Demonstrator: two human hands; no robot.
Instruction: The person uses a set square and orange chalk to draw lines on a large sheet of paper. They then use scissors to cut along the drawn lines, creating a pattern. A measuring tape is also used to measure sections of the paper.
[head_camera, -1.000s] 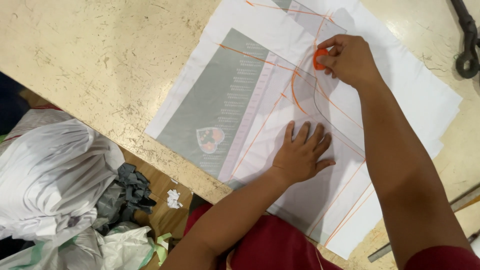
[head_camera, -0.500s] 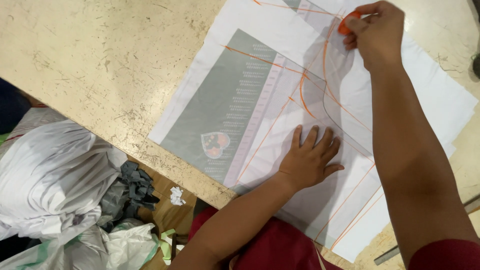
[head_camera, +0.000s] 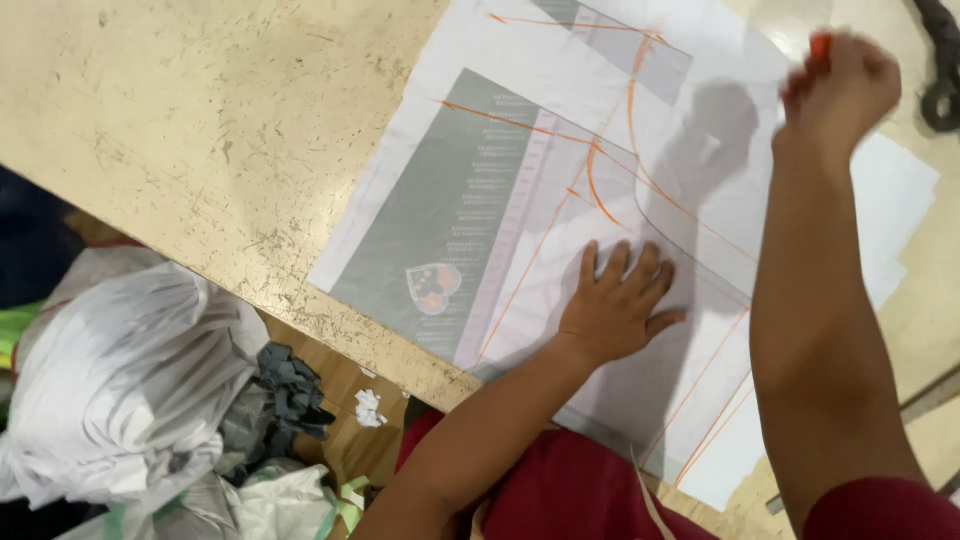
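Pattern sheet marked with orange lines, spread mid-frame on the worn table.
Left hand presses flat, fingers spread; right hand, upper right, pinches orange chalk. Marking looks underway; further lines need the sheet held steady.

Left hand flat on white fabric (orange lines drawn); right hand raised, pinching orange chalk.
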